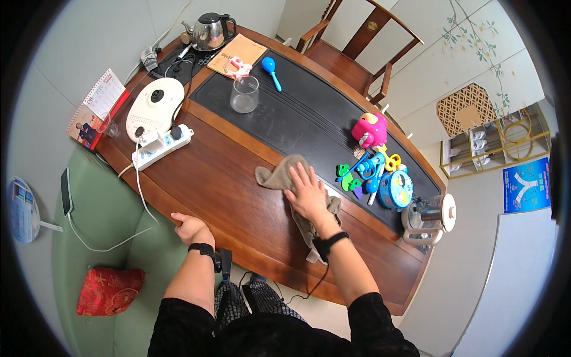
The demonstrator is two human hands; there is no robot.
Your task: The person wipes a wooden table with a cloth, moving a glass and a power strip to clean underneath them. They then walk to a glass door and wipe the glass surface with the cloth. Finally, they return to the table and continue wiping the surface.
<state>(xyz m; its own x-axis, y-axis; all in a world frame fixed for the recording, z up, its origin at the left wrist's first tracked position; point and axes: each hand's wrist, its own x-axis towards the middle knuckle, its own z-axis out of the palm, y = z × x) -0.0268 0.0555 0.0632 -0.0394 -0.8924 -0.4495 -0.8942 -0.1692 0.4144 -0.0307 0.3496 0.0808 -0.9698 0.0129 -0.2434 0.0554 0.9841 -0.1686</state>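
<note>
My right hand [308,196] lies palm down on a crumpled brown-grey cloth [281,174], pressing it against the wooden tea table [232,178]. The fingers are stretched out; the cloth bunches out on both sides and trails toward me under the wrist. My left hand [192,228] holds the table's near edge, thumb up, the other fingers mostly hidden. Beyond the cloth, on the black inlaid panel [303,111], sit a pink toy figure [370,130], a blue toy drum [395,189] and a yellow toy [392,161]. Green toy pieces [345,178] lie nearest the right hand.
A glass cup [244,94], blue maraca [272,71] and kettle [208,32] stand farther back. Left are a power strip [163,149], white appliance base [155,107] and desk calendar [96,109]. A glass pot [428,218] stands at the right edge. A green sofa [102,201] adjoins the table.
</note>
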